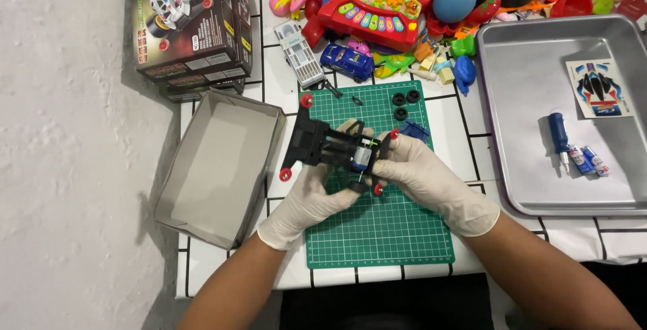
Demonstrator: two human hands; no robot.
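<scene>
Currently the left hand point(306, 199), gloved in white, grasps the black toy-car chassis point(337, 148) from below, fingers wrapped around its middle. The right hand point(421, 175), also gloved, grips the chassis end nearest it, thumb and fingertips closed beside the small silver motor point(364, 158). The chassis is held just above the green cutting mat point(384, 236), with red rollers point(306, 100) at its corners.

For good control, judge as follows: keep the left hand as the steady support and let only the right-hand fingertips work at the motor end. Hold the assembly low over the mat so that any loose part drops onto it. Three black tyres point(404, 103) and a blue part point(414, 130) lie at the far edge of the mat. An open cardboard box point(219, 168) sits to the left, a metal tray point(512, 87) with a blue screwdriver point(559, 135) to the right.
</scene>
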